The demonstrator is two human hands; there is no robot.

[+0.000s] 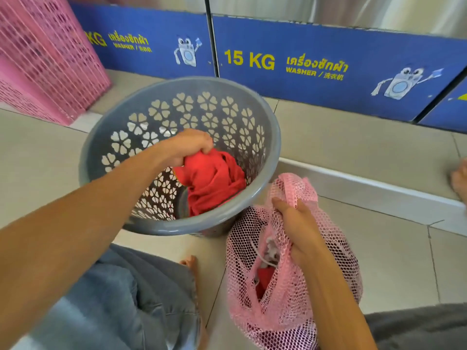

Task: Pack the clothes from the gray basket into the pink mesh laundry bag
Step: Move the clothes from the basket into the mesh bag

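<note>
The round gray basket (271, 150) with flower-shaped holes stands on the tiled floor ahead of me. My left hand (188, 145) reaches into it and grips a red garment (211, 180), which hangs from my fingers inside the basket. To the right, beside the basket, the pink mesh laundry bag (285, 306) rests on the floor. My right hand (295, 223) is closed on the bag's upper edge and holds its mouth up. Red and white cloth shows through the mesh inside the bag.
Blue washer panels (328, 69) marked 15 KG run along the back, above a low step (353, 188). A tall pink slotted basket (43, 59) stands at the far left. My jeans-clad leg (131, 299) and bare foot lie below the gray basket. Another person's foot (460, 183) shows at the right edge.
</note>
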